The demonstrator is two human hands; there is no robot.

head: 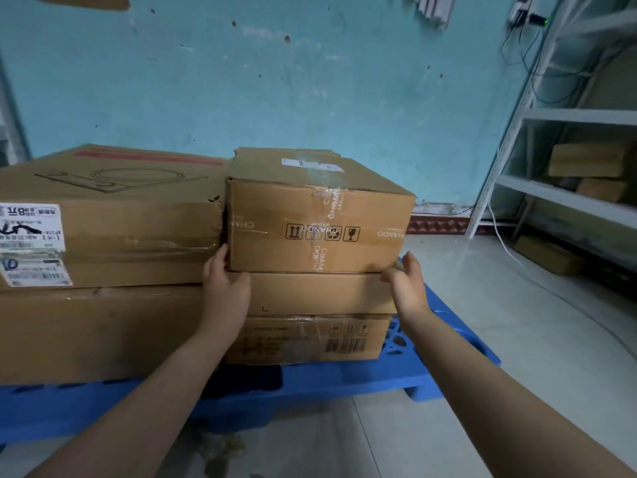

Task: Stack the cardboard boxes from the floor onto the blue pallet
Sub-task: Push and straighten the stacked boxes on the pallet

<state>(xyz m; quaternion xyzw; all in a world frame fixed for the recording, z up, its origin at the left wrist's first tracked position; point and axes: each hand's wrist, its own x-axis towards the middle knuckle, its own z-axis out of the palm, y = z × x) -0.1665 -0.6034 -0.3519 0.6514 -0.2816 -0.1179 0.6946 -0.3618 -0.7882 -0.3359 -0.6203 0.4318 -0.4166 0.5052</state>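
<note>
Five cardboard boxes sit on one blue pallet, all against the far teal wall.

Left side, two big ones:
- The lower big box sits on the pallet.
- The upper big box sits on top of it and carries two white labels on its near face.

Right side, a stack of three:
- The barcode box is at the bottom.
- The plain box is in the middle.
- The taped box is on top, resting square and just beside the upper big box.

Both hands are apart, one at each lower near corner of the taped box. The left hand has its fingers up the box's left side, in the gap next to the upper big box. The right hand has its fingers up the right side. The fingers look fairly straight, pressing inward rather than wrapped around. Both thumbs are near the seam above the plain box.

At far right is one metal shelf rack holding two brown boxes. One more box sits on the grey floor under it.
</note>
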